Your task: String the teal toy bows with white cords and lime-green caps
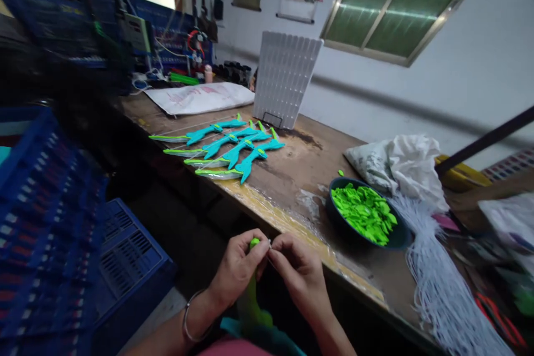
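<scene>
My left hand (240,264), with a bangle at its wrist, pinches the green tip of a toy bow (250,303) at the table's front edge. Below the hands the bow's turquoise part hangs blurred over my lap. Close beside it, my right hand (298,264) is closed, thumb against forefinger, on what looks like the end of a white string (270,245). Its fingers hide most of that string. Several turquoise and green toy bows (246,164) with pale strings lie in a row on the wooden table (287,169).
A dark bowl (334,217) of small green pieces (362,214) stands at right. Beside it spill a bundle of white strings (442,272) and a white sack (413,167). Red-handled scissors (500,320) lie far right. A ribbed white panel (286,78) stands behind; blue crates (129,250) are at left.
</scene>
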Available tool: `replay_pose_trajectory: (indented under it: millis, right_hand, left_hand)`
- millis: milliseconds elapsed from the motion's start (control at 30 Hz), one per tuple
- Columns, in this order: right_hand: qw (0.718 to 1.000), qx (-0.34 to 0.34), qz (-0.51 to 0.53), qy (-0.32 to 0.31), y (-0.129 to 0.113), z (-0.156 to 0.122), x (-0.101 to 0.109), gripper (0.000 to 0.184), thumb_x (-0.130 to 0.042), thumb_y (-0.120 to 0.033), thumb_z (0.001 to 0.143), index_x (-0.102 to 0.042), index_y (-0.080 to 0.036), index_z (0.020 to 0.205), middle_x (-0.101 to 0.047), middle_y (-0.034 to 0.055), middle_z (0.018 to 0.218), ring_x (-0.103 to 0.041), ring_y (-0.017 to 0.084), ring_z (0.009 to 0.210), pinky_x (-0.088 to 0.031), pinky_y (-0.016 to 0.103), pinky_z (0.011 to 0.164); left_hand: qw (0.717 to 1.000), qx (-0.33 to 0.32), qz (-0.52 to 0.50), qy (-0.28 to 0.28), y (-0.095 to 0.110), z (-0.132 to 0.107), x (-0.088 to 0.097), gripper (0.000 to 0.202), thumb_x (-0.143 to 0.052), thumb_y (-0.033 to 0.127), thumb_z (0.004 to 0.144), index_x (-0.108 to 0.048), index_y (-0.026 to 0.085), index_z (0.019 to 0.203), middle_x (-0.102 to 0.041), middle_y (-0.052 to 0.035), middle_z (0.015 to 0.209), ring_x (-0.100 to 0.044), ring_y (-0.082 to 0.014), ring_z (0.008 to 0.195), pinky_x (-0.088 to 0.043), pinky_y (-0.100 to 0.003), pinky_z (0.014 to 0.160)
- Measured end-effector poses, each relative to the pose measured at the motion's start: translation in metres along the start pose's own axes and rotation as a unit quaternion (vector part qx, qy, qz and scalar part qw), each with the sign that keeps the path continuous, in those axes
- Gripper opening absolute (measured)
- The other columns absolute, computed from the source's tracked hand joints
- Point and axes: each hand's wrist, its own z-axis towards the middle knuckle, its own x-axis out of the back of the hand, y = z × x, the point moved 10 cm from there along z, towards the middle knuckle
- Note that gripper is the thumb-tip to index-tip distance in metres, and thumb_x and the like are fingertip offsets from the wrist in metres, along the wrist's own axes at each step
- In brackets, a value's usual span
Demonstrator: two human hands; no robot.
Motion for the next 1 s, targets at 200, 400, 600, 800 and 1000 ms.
replay_pose_trajectory:
  millis: [200, 400, 600, 800, 1000]
  right_hand:
    - [0.997, 0.073, -0.027, 0.026, -0.007, 0.003, 0.007, 0.013, -0.056, -0.017, 0.099, -0.059, -0.020, 0.087, -0.060, 0.0028, 0.093, -0.059, 0.013, 0.086, -0.048, 0.025, 0.078]
    - [0.986, 0.143, -0.079, 0.039, -0.014, 0.003, 0.014, 0.013, -0.053, -0.010, 0.099, -0.059, -0.020, 0.095, -0.061, 0.0076, 0.108, -0.063, 0.015, 0.095, -0.052, 0.026, 0.080]
    - [0.985, 0.155, -0.077, 0.015, -0.013, 0.007, 0.016, 0.014, -0.052, -0.010, 0.100, -0.059, -0.021, 0.096, -0.063, 0.0065, 0.103, -0.063, 0.015, 0.093, -0.053, 0.028, 0.080]
    - [0.971, 0.185, -0.146, -0.040, -0.021, 0.008, 0.011, 0.017, -0.044, -0.011, 0.102, -0.052, -0.021, 0.091, -0.058, 0.0052, 0.092, -0.056, 0.016, 0.086, -0.049, 0.029, 0.076]
    - [0.993, 0.080, -0.066, -0.050, -0.009, 0.011, 0.015, 0.013, -0.049, -0.018, 0.100, -0.051, -0.021, 0.087, -0.058, 0.0013, 0.086, -0.054, 0.013, 0.075, -0.047, 0.026, 0.069]
  left_hand:
    - [0.999, 0.040, -0.017, -0.014, -0.011, 0.009, -0.005, 0.036, -0.061, 0.045, 0.093, -0.057, 0.017, 0.072, -0.049, 0.0051, 0.053, -0.041, -0.0076, 0.048, -0.032, -0.020, 0.048]
    - [0.995, 0.069, -0.069, -0.025, -0.015, 0.017, -0.013, 0.037, -0.068, 0.048, 0.087, -0.058, 0.016, 0.071, -0.049, 0.0045, 0.053, -0.040, -0.0077, 0.047, -0.028, -0.020, 0.045]
    - [0.990, 0.078, -0.093, -0.067, -0.021, 0.022, -0.015, 0.036, -0.070, 0.047, 0.088, -0.059, 0.017, 0.072, -0.050, 0.0039, 0.055, -0.041, -0.0076, 0.047, -0.029, -0.020, 0.046]
    - [0.988, 0.085, -0.106, -0.068, -0.023, 0.024, -0.015, 0.034, -0.075, 0.045, 0.084, -0.060, 0.017, 0.074, -0.051, 0.0041, 0.055, -0.043, -0.0078, 0.048, -0.030, -0.020, 0.047]
    - [0.997, 0.057, -0.029, -0.052, -0.019, 0.020, -0.008, 0.030, -0.071, 0.044, 0.088, -0.063, 0.017, 0.079, -0.055, 0.0038, 0.058, -0.048, -0.0083, 0.050, -0.036, -0.019, 0.050]
